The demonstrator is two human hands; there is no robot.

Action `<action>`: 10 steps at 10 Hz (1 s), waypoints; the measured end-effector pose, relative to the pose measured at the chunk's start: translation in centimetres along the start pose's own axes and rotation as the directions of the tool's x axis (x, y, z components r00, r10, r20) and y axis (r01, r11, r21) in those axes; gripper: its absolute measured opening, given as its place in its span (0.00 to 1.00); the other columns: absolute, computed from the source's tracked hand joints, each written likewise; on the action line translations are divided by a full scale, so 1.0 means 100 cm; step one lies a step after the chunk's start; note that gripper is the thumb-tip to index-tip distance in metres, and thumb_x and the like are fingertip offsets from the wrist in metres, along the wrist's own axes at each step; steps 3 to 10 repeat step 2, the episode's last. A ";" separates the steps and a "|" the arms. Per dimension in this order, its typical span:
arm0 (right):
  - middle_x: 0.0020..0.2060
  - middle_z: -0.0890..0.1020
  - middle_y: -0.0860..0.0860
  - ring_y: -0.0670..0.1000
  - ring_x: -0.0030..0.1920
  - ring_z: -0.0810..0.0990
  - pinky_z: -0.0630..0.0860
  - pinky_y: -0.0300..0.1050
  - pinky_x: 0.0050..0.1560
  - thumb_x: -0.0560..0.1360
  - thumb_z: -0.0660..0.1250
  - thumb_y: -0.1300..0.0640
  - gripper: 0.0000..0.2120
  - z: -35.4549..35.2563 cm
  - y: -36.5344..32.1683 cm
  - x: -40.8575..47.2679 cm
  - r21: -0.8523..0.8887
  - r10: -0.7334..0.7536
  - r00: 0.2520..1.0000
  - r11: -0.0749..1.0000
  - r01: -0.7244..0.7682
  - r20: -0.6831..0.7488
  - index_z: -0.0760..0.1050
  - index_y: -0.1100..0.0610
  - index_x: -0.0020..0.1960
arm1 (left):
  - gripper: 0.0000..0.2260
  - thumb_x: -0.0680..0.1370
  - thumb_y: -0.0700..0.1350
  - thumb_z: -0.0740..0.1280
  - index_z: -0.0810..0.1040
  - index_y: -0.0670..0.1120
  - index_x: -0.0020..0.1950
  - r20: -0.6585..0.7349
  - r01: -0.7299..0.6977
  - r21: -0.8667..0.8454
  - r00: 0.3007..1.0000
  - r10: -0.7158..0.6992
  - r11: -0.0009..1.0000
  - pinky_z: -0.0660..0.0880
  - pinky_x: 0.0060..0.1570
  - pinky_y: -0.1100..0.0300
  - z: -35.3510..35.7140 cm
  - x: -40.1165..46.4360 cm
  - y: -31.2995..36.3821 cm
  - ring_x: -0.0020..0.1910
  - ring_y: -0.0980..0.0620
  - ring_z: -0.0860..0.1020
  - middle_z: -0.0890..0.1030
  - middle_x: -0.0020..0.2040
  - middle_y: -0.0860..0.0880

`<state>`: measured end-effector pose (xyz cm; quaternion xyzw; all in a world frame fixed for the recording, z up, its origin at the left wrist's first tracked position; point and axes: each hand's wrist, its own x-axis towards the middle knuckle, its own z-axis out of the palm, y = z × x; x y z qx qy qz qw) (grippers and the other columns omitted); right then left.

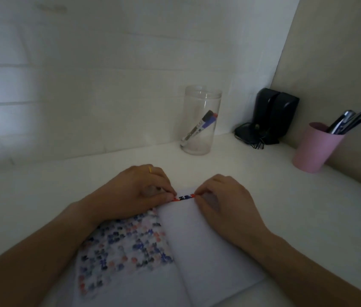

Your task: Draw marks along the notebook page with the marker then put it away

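Note:
An open notebook [199, 244] lies on the white desk in front of me. Its left page [126, 247] is covered with several rows of blue and red marks. A blank white page lies over the right side, and a strip of red and blue marks [184, 197] shows along its top edge. My left hand [135, 191] and my right hand [223, 200] both pinch that top edge, fingertips close together. A black-capped marker [199, 127] and a red-capped one lean inside a clear jar [197, 149] behind the notebook. Neither hand holds a marker.
A pink cup [314, 147] with several pens stands at the right by the side wall. Two black speakers [274, 114] with a coiled cable sit in the back corner. A white tiled wall closes the back of the desk.

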<state>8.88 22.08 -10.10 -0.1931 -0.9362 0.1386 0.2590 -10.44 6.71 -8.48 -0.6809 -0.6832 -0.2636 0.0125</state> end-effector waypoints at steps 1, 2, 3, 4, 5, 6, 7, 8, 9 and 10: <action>0.47 0.84 0.47 0.51 0.48 0.81 0.79 0.52 0.51 0.74 0.66 0.48 0.09 -0.001 -0.005 0.000 0.012 -0.020 1.000 1.000 0.020 -0.020 0.82 0.49 0.48 | 0.10 0.80 0.55 0.69 0.87 0.53 0.54 -0.021 -0.025 0.009 0.999 0.025 1.000 0.81 0.54 0.53 0.001 0.001 -0.001 0.51 0.58 0.82 0.85 0.52 0.56; 0.48 0.84 0.44 0.45 0.47 0.81 0.80 0.46 0.50 0.76 0.69 0.51 0.06 -0.027 -0.013 -0.003 0.085 -0.052 0.978 0.994 0.070 -0.203 0.83 0.49 0.51 | 0.10 0.80 0.54 0.69 0.87 0.53 0.54 -0.028 -0.037 -0.028 0.999 0.036 0.999 0.81 0.53 0.52 0.002 0.002 0.001 0.51 0.57 0.83 0.85 0.52 0.56; 0.48 0.84 0.44 0.45 0.47 0.81 0.80 0.46 0.50 0.76 0.69 0.51 0.06 -0.027 -0.013 -0.003 0.085 -0.052 0.978 0.994 0.070 -0.203 0.83 0.49 0.51 | 0.10 0.80 0.54 0.69 0.87 0.53 0.54 -0.028 -0.037 -0.028 0.999 0.036 0.999 0.81 0.53 0.52 0.002 0.002 0.001 0.51 0.57 0.83 0.85 0.52 0.56; 0.48 0.84 0.44 0.45 0.47 0.81 0.80 0.46 0.50 0.76 0.69 0.51 0.06 -0.027 -0.013 -0.003 0.085 -0.052 0.978 0.994 0.070 -0.203 0.83 0.49 0.51 | 0.10 0.80 0.54 0.69 0.87 0.53 0.54 -0.028 -0.037 -0.028 0.999 0.036 0.999 0.81 0.53 0.52 0.002 0.002 0.001 0.51 0.57 0.83 0.85 0.52 0.56; 0.48 0.84 0.44 0.45 0.47 0.81 0.80 0.46 0.50 0.76 0.69 0.51 0.06 -0.027 -0.013 -0.003 0.085 -0.052 0.978 0.994 0.070 -0.203 0.83 0.49 0.51 | 0.10 0.80 0.54 0.69 0.87 0.53 0.54 -0.028 -0.037 -0.028 0.999 0.036 0.999 0.81 0.53 0.52 0.002 0.002 0.001 0.51 0.57 0.83 0.85 0.52 0.56; 0.48 0.84 0.44 0.45 0.47 0.81 0.80 0.46 0.50 0.76 0.69 0.51 0.06 -0.027 -0.013 -0.003 0.085 -0.052 0.978 0.994 0.070 -0.203 0.83 0.49 0.51 | 0.10 0.80 0.54 0.69 0.87 0.53 0.54 -0.028 -0.037 -0.028 0.999 0.036 0.999 0.81 0.53 0.52 0.002 0.002 0.001 0.51 0.57 0.83 0.85 0.52 0.56; 0.48 0.84 0.44 0.45 0.47 0.81 0.80 0.46 0.50 0.76 0.69 0.51 0.06 -0.027 -0.013 -0.003 0.085 -0.052 0.978 0.994 0.070 -0.203 0.83 0.49 0.51 | 0.10 0.80 0.54 0.69 0.87 0.53 0.54 -0.028 -0.037 -0.028 0.999 0.036 0.999 0.81 0.53 0.52 0.002 0.002 0.001 0.51 0.57 0.83 0.85 0.52 0.56; 0.48 0.84 0.44 0.45 0.47 0.81 0.80 0.46 0.50 0.76 0.69 0.51 0.06 -0.027 -0.013 -0.003 0.085 -0.052 0.978 0.994 0.070 -0.203 0.83 0.49 0.51 | 0.10 0.80 0.54 0.69 0.87 0.53 0.54 -0.028 -0.037 -0.028 0.999 0.036 0.999 0.81 0.53 0.52 0.002 0.002 0.001 0.51 0.57 0.83 0.85 0.52 0.56; 0.48 0.84 0.44 0.45 0.47 0.81 0.80 0.46 0.50 0.76 0.69 0.51 0.06 -0.027 -0.013 -0.003 0.085 -0.052 0.978 0.994 0.070 -0.203 0.83 0.49 0.51 | 0.10 0.80 0.54 0.69 0.87 0.53 0.54 -0.028 -0.037 -0.028 0.999 0.036 0.999 0.81 0.53 0.52 0.002 0.002 0.001 0.51 0.57 0.83 0.85 0.52 0.56; 0.48 0.84 0.44 0.45 0.47 0.81 0.80 0.46 0.50 0.76 0.69 0.51 0.06 -0.027 -0.013 -0.003 0.085 -0.052 0.978 0.994 0.070 -0.203 0.83 0.49 0.51 | 0.10 0.80 0.54 0.69 0.87 0.53 0.54 -0.028 -0.037 -0.028 0.999 0.036 0.999 0.81 0.53 0.52 0.002 0.002 0.001 0.51 0.57 0.83 0.85 0.52 0.56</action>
